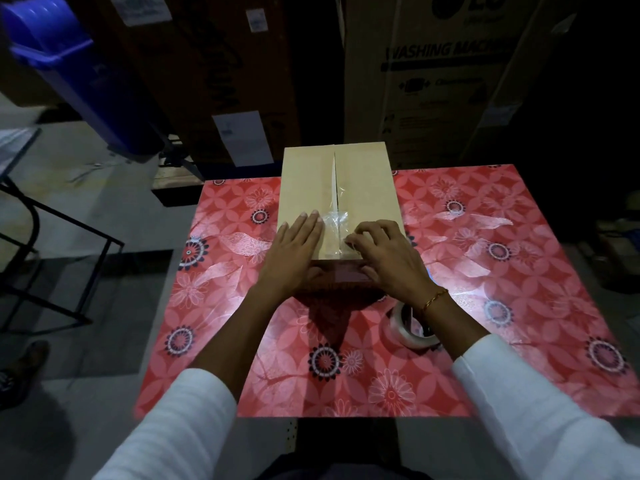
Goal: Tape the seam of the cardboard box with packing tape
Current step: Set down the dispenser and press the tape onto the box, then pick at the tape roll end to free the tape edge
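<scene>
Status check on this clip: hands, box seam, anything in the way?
Left hand flat on cardboard box. Right hand fingers pressing clear tape at near seam; far seam gaping. Tape roll by right wrist, nothing blocking.

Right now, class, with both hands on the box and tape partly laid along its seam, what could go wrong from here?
1. The tape is already crumpled midway along the seam; pressing on may lock in wrinkles and a weak seal.
2. The far seam still gapes, so tape could bridge it unless the left hand holds the flaps of the box shut.
3. The right hand works near the tape roll, which its forearm could knock.
</scene>
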`<state>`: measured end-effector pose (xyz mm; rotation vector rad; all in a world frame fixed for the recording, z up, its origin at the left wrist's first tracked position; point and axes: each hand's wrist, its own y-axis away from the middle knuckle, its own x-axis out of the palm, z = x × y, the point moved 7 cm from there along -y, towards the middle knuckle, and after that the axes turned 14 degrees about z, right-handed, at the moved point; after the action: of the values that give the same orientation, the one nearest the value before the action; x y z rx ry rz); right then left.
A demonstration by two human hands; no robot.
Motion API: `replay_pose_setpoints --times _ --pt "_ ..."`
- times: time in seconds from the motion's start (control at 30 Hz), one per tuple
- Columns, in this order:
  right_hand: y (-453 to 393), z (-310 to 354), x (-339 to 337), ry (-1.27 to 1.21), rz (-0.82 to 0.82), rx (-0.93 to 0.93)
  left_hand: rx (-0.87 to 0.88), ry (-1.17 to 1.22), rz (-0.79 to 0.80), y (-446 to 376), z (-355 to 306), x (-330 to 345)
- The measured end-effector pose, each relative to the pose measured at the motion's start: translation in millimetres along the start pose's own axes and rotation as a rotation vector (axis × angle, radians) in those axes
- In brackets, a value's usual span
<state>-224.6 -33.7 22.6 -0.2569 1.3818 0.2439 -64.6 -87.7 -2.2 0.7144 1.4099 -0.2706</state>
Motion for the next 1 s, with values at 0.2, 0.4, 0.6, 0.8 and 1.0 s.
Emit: replay_pose_setpoints --times 0.2,0.4,0.6,0.8,1.0 --pt "27 -40 -6 -0.431 -0.178 0.133 -0.016 0.23 0.001 11 -5 0" --pt "86 -105 32 -0.801 -0.291 0.516 -0.083 0.419 -0.161 21 -24 -6" --pt "115 -126 97 -0.768 0.117 0.671 -0.148 0.331 -0.584 44 -69 -26" --pt "120 -123 99 -0.85 0.24 0.592 0.072 0.446 -0.365 31 -123 13" --pt "115 -126 101 -0.793 0.418 0.446 0.042 0.529 -0.152 22 -138 49"
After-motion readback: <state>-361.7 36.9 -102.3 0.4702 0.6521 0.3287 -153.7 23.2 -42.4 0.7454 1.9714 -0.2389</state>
